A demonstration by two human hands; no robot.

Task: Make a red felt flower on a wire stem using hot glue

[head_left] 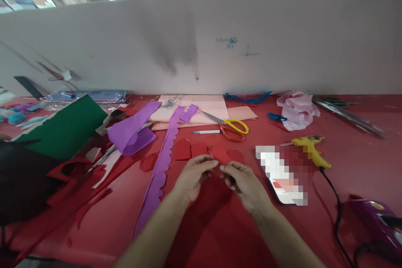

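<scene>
Two bare hands meet at the middle of a red work table. The right hand is clamped on one small red piece, thumb and fingertips pinched on its near edge. The left hand has thumb and fingertips pressed together, touching the same piece at its near left edge; what lies between them is too small to tell. The held piece is at the centre, between the two hands.

Just beyond the hands, three more red pieces lie on the table: two rounded-top ones side by side on the left, and one on the right, partly hidden.

To the left runs one long purple strip with a scalloped edge; beside it lies one broad, folded purple piece. Farther left stands one tilted green sheet, with red scraps near it.

Straight ahead are one white pen and one pair of scissors with a yellow and an orange handle loop, tips resting over pale pink sheets.

To the right lie one phone, its screen pixelated, one yellow glue gun with a black cord, and one crumpled pink cloth farther back. One purple device sits at the right edge.

Behind everything rises one white partition with handwritten marks.
</scene>
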